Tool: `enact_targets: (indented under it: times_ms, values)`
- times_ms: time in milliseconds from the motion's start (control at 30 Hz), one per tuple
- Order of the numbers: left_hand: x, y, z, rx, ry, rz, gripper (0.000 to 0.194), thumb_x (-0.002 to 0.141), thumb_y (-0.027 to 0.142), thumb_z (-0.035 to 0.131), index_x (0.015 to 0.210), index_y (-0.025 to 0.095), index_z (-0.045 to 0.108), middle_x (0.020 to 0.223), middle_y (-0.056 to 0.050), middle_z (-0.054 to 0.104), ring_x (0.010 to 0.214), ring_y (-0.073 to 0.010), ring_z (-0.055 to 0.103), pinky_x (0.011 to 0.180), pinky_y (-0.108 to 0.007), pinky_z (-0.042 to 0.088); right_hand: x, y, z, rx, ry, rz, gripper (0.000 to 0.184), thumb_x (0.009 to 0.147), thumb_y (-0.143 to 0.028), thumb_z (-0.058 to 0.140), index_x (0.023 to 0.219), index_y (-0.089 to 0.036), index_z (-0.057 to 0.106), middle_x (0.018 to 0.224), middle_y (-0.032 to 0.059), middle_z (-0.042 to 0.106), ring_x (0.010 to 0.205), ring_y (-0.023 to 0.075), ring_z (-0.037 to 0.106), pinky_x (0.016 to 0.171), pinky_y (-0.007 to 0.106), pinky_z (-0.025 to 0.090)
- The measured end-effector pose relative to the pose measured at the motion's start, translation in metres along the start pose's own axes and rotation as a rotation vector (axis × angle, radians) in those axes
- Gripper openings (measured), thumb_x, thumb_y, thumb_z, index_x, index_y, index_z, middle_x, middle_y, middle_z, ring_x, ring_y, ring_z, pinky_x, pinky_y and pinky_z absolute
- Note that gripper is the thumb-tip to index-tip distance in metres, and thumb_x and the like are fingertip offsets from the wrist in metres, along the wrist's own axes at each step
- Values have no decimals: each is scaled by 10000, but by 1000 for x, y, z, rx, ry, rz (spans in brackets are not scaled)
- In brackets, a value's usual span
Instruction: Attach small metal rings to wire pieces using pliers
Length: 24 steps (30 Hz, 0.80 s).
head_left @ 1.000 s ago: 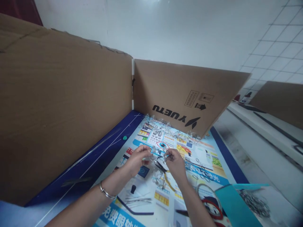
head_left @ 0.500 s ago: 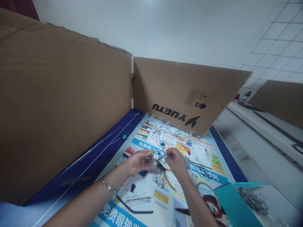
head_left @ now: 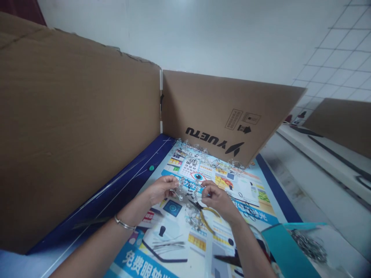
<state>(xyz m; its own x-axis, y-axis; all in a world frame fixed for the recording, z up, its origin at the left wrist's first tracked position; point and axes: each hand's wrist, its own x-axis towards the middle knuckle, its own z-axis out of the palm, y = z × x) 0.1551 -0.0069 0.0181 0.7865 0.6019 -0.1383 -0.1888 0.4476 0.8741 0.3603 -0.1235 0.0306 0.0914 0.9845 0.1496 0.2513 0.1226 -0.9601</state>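
My left hand is closed, thumb and fingertips pinching a clear beaded wire piece above the printed sheet. My right hand is closed too, its fingers curled together beside some clear beads; what they pinch is too small to make out. Just below and between the hands lie pliers with yellow handles, their dark jaws pointing up and left, one handle passing close under my right hand. A small heap of clear beaded pieces lies against the pliers' left side.
Cardboard panels stand behind and to the left. More beaded pieces line the back panel's foot. At right are dark wire loops and a teal box beside a pile of metal wire bits. Thin wires lie in front.
My hands have drawn apart: the left moved left and slightly up with the beaded wire piece, the right shifted a little right. The pliers show more fully between them.
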Motion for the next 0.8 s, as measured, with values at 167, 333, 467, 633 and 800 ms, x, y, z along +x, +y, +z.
enact_targets:
  times_ms: [167, 333, 467, 633, 800]
  values:
    - [0, 2, -3, 34, 3, 8, 287, 622, 325, 727, 649, 128, 521, 607, 9, 534, 539, -82, 506, 537, -215, 411, 1, 4, 6, 112, 15, 22, 155, 629, -295, 673, 659, -185, 567, 1000, 62, 440, 833, 166, 481, 555, 235, 431]
    - [1, -1, -4, 73, 20, 15, 295, 605, 333, 737, 645, 122, 534, 619, 6, 541, 553, -79, 499, 528, -201, 380, 2, 6, 12, 154, 16, 53, 195, 626, -329, 676, 646, -183, 550, 991, 49, 435, 766, 141, 486, 521, 231, 461]
    - [2, -2, -6, 98, 7, 18, 297, 605, 339, 736, 657, 124, 538, 629, 4, 544, 559, -84, 504, 538, -204, 374, 2, 6, 17, 215, 59, 119, 287, 605, -294, 693, 801, -224, 495, 812, -9, 486, 639, 104, 498, 496, 217, 448]
    - [1, 1, -5, 118, -32, 22, 293, 613, 326, 731, 656, 124, 524, 620, 12, 512, 540, -73, 479, 518, -195, 356, 1, 4, 16, 237, 19, 126, 632, 572, -232, 723, 1096, -304, 377, 907, -10, 516, 642, 96, 523, 476, 194, 422]
    - [-3, 4, -2, 186, -68, 7, 288, 623, 323, 722, 654, 126, 515, 614, 15, 496, 531, -68, 468, 505, -189, 360, -2, 3, 12, 209, -15, 35, 986, 530, -206, 748, 1304, -438, 183, 1392, 79, 182, 663, 71, 517, 482, 214, 453]
